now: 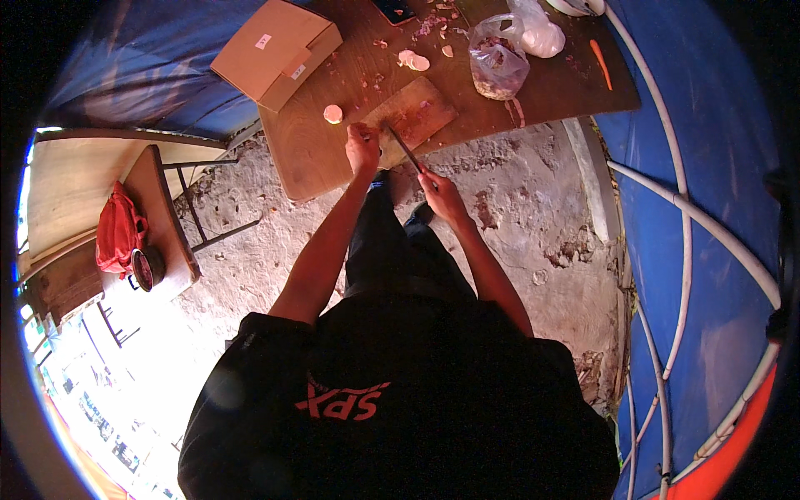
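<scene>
My right hand (442,193) is closed round the handle of a knife (403,147), its blade slanting up and left to the near edge of a wooden cutting board (421,108). Left of the blade, at the board's near left corner, my left hand (362,150) has its fingers drawn together. Whatever those fingers hold, if anything, is too small to make out. Reddish bits lie scattered on the board. A pale pinkish round piece (333,113) rests on the table just beyond my left hand, and several similar pale pieces (413,60) lie past the board.
The brown table (300,158) also bears a cardboard box (275,50), a clear plastic bag (498,71) of reddish bits, a white bag (542,33), a carrot (601,65) and a dark phone (393,10). White pipes (667,125) and blue tarpaulin (733,158) border the right.
</scene>
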`<act>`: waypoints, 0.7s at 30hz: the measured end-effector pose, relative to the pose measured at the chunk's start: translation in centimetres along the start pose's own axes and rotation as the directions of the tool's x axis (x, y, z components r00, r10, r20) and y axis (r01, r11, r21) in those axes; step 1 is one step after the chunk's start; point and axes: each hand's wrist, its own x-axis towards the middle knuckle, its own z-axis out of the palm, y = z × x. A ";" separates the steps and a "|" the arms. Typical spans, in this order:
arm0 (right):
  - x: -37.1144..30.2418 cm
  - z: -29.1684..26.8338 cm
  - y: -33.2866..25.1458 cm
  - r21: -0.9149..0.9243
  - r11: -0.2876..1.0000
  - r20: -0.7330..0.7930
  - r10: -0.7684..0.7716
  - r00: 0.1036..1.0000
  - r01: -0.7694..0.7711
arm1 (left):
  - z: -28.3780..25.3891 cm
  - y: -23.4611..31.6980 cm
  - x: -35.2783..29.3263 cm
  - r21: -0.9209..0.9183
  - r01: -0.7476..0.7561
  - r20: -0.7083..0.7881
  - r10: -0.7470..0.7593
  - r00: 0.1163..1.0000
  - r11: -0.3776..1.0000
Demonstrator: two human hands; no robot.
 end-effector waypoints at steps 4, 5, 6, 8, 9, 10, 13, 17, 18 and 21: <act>0.1 0.3 0.4 -0.002 0.993 -0.078 -0.114 0.990 0.114 | 0.2 -0.4 0.1 -0.033 0.050 0.022 -0.050 0.999 0.998; 0.2 0.2 0.2 -0.011 0.994 -0.066 -0.113 0.991 0.113 | 0.1 -0.3 0.0 -0.057 0.037 0.015 -0.036 0.999 0.998; 0.3 0.0 0.0 -0.025 0.997 -0.040 -0.080 0.996 0.079 | 0.0 -0.2 0.0 -0.057 0.040 0.024 -0.039 0.999 0.998; 0.1 -0.5 -0.7 -0.004 0.998 -0.038 -0.071 0.997 0.070 | -0.3 0.2 0.0 -0.016 0.038 0.035 -0.037 0.999 0.999; -0.3 -0.7 -1.1 0.030 0.995 -0.064 -0.092 0.994 0.094 | -0.5 0.4 0.0 0.024 0.033 0.039 -0.034 0.999 0.999; -0.8 -0.9 -1.5 0.069 0.986 -0.092 -0.147 0.985 0.153 | -0.5 0.7 0.0 0.085 0.034 0.048 -0.038 0.998 0.996; -2.4 -1.8 -1.9 0.120 0.993 -0.082 0.034 0.996 -0.024 | 0.1 1.8 0.5 0.197 -0.017 0.018 0.014 1.000 0.980; -4.9 -2.7 -0.6 0.187 0.980 -0.138 0.088 0.986 -0.061 | 2.2 3.5 2.6 -0.023 -0.154 0.181 0.155 0.971 0.988; -5.5 -2.9 -0.3 0.161 0.985 -0.161 0.082 0.984 -0.056 | 3.0 4.0 3.3 -0.081 -0.171 0.241 0.186 0.952 0.982; -7.6 -3.8 0.5 0.189 0.969 -0.153 0.189 0.970 -0.159 | 5.1 5.1 4.7 -0.087 -0.195 0.385 0.213 0.898 0.977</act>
